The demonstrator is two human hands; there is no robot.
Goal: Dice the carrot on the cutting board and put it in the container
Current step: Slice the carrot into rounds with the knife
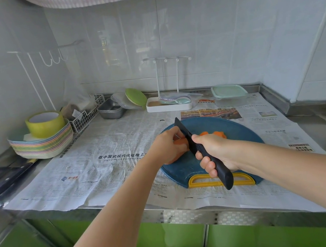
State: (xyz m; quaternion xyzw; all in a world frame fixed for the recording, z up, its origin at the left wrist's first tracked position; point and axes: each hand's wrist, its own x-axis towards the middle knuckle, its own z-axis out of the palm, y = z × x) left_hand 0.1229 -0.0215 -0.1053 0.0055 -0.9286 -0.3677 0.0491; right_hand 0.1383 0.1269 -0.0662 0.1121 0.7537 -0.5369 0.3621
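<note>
A round blue cutting board (pixel 238 133) with a yellow handle lies on newspaper. On it, my left hand (pixel 168 148) holds down an orange carrot (pixel 180 142), which it mostly hides. My right hand (pixel 216 150) grips the handle of a black knife (pixel 184 132); the blade sits at the carrot, right beside my left fingers. Cut carrot pieces (pixel 217 134) lie on the board just behind my right hand. A clear container with a pale green lid (pixel 228 91) stands at the back right of the counter.
Newspaper (pixel 105 162) covers the steel counter. At the left stand a stack of pastel plates (pixel 42 145) with a roll of tape, a wire basket (pixel 88 115), a metal tray (pixel 110 110) and a dark cleaver (pixel 7 177). A white rack (pixel 169 104) stands at the back wall.
</note>
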